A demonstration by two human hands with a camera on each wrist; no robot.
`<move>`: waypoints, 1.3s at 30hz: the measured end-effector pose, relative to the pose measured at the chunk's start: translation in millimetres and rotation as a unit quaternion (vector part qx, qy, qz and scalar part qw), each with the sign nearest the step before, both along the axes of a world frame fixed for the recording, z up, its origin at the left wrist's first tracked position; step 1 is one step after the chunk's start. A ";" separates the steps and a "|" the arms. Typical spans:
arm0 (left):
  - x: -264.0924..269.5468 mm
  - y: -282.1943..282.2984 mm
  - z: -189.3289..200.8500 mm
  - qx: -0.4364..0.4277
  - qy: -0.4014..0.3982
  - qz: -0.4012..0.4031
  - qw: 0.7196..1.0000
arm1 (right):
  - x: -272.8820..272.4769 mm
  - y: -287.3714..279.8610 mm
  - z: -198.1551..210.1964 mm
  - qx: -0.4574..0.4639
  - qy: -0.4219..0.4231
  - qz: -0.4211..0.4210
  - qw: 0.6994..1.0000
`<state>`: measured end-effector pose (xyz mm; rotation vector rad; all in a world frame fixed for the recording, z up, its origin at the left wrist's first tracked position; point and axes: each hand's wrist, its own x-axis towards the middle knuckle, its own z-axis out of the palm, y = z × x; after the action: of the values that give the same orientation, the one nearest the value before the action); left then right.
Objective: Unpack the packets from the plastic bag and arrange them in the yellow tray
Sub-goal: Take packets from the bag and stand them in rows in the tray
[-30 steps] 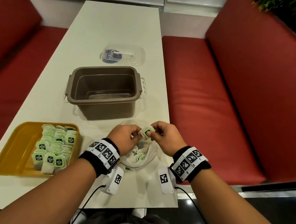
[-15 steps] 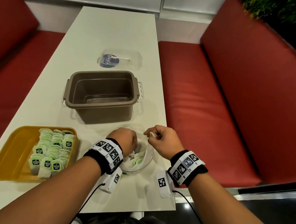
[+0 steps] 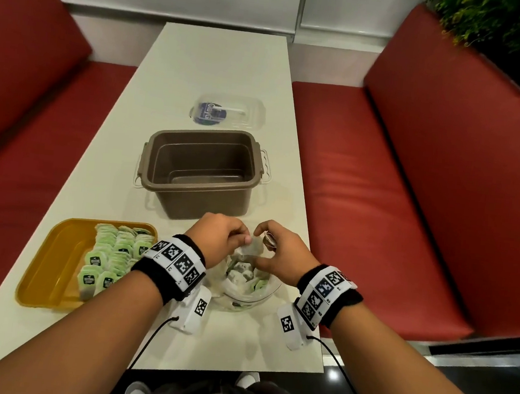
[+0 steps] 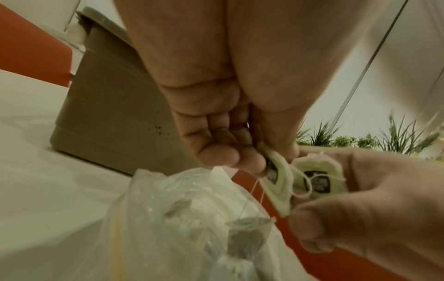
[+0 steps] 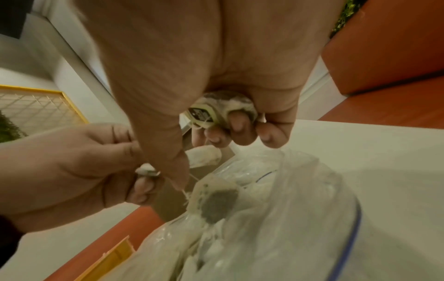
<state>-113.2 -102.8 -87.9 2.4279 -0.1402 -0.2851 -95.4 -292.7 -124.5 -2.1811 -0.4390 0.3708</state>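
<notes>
A clear plastic bag (image 3: 243,285) of tea-bag packets lies on the table just under both hands. My left hand (image 3: 242,238) pinches a green tag (image 4: 276,180) whose string runs down to a tea bag (image 4: 247,235) dangling over the bag's mouth. Close beside it, my right hand (image 3: 262,243) is curled round another tea-bag packet (image 5: 216,112), its tag (image 4: 317,178) showing between the fingers. The yellow tray (image 3: 52,265) sits at the front left, with several green packets (image 3: 113,255) in rows on its right half.
A brown plastic tub (image 3: 200,172) stands open right behind the hands. A clear lidded box (image 3: 229,111) lies farther back. Red bench seats (image 3: 379,192) flank the white table (image 3: 218,59), whose right edge is near my right wrist.
My left hand has come up out of the plastic bag with a packet's tag pinched and now sits close to the right hand. The right hand still grips its packet.
</notes>
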 end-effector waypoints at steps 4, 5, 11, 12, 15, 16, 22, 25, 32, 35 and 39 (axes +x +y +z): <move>-8.2 15.9 12.8 -0.015 0.020 -0.031 0.999 | 0.2 14.4 5.8 -0.028 -0.017 0.006 0.999; -9.4 19.8 15.3 -0.001 0.007 -0.037 0.999 | -0.4 18.5 7.2 -0.029 -0.014 0.009 0.999; -12.5 53.0 21.2 0.047 -0.089 -0.014 0.995 | -8.1 47.5 18.3 -0.015 -0.008 0.022 1.000; -14.1 58.1 23.2 0.049 -0.101 -0.018 0.994 | -10.6 52.9 20.9 -0.011 -0.009 0.028 1.000; -19.6 73.2 29.2 0.042 -0.132 -0.029 0.990 | -17.4 69.6 27.0 0.015 -0.007 0.036 0.999; -21.8 78.9 32.2 0.037 -0.135 -0.028 0.990 | -19.0 75.9 29.1 0.020 -0.013 0.037 0.999; -34.4 111.0 54.9 0.010 -0.154 -0.039 0.987 | -25.4 112.4 40.4 0.020 -0.050 0.034 0.998; -41.3 126.5 63.3 0.012 -0.136 -0.030 0.990 | -31.7 129.2 47.3 0.049 -0.048 0.039 0.997; -54.7 165.8 72.2 0.048 -0.061 -0.029 0.997 | -42.9 174.3 50.1 0.027 -0.046 0.058 0.997; -61.5 184.6 74.5 0.086 -0.042 -0.024 0.995 | -49.0 189.9 48.5 0.016 -0.020 0.079 0.997; -68.7 215.3 68.4 0.165 -0.006 -0.006 0.986 | -53.6 209.7 42.1 -0.028 -0.013 0.068 0.997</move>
<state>-181.9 112.5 -19.5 2.7584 -0.1194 -0.3203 -149.0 -83.0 -82.4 -2.2186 -0.5992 0.4347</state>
